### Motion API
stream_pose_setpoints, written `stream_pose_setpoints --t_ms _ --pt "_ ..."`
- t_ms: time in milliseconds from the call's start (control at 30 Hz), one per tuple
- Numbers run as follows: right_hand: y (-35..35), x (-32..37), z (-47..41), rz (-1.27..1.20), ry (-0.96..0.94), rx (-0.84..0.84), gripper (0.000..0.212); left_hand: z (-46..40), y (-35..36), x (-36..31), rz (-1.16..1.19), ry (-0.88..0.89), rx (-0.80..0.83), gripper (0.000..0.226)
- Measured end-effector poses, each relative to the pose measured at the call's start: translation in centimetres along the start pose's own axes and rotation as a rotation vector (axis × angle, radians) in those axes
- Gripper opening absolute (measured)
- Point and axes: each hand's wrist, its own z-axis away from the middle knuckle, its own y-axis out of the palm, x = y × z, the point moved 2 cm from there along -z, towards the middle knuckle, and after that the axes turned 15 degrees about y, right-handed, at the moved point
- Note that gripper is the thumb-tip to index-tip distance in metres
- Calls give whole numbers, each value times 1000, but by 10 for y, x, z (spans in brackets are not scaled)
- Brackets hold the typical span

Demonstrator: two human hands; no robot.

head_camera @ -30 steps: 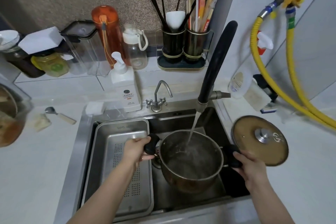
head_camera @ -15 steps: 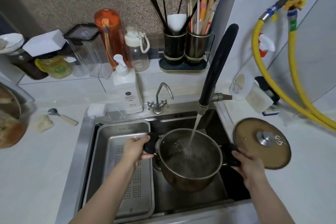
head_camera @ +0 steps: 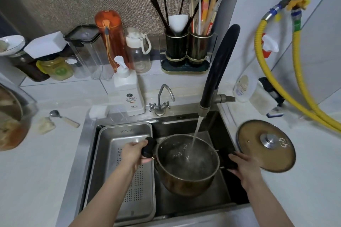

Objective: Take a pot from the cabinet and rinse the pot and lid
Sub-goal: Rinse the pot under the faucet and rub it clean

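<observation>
Left hand (head_camera: 133, 153): fingers curled closed round the pot's black left handle (head_camera: 148, 148). Right hand (head_camera: 243, 165): fingers wrapped round the black right handle (head_camera: 228, 160). Pot (head_camera: 186, 164) held between both hands over the sink (head_camera: 193, 206), tilted slightly, water (head_camera: 196, 131) from the black faucet (head_camera: 219, 68) streaming into it. Lid (head_camera: 265, 145) lies on the tabletop (head_camera: 304, 190) just right of the sink, knob up, apart from the pot

Steel pot (head_camera: 186, 167) under running water; lid (head_camera: 265, 145) on counter.
</observation>
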Motion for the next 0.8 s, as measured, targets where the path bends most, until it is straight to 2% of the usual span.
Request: stream_pose_setpoints --t_ms 133,333,500,600,700,800 --pt "8 9 -4 -7 -15 20 42 -4 2 -9 38 12 -33 10" --pt "10 10 -6 -90 1 56 40 -2 9 -13 181 -25 -37 16" --pt "10 -7 -7 -92 32 140 44 0 1 -9 272 -46 34 9" --pt "8 -9 -11 -39 0 181 50 1 -5 -8 203 -13 114 4" --pt "5 -6 -12 49 -62 166 62 2 -14 -7 63 93 171 16" --pt "6 -3 -9 189 -158 148 64 6 -21 -12 -59 191 198 33"
